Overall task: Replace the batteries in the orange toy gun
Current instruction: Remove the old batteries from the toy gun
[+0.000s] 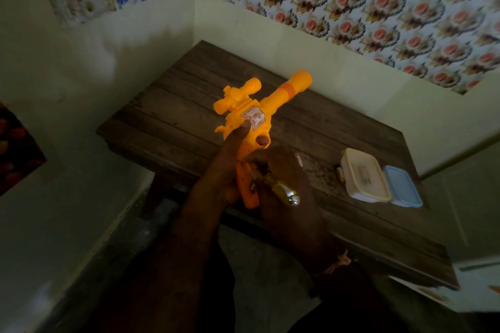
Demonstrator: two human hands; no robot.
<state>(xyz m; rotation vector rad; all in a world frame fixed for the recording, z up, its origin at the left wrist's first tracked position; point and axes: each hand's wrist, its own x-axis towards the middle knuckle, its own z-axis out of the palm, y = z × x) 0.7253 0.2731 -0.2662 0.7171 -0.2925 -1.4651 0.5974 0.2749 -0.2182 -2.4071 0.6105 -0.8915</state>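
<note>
L hand (pixel 216 178) gripping, thumb up, R hand (pixel 284 184) curled beside it

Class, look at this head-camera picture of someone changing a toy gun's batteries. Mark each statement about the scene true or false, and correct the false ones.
1. The left hand grips the orange toy gun by its handle. True.
2. The toy gun lies flat on the wooden table. False: it is held up above the table, barrel pointing away from the person.
3. The right hand holds a screwdriver at the base of the gun's handle. True.
4. The cream box and the blue box sit at opposite ends of the table. False: they sit side by side on the right part of the table.
5. A scope sits on top of the gun. True.
</note>
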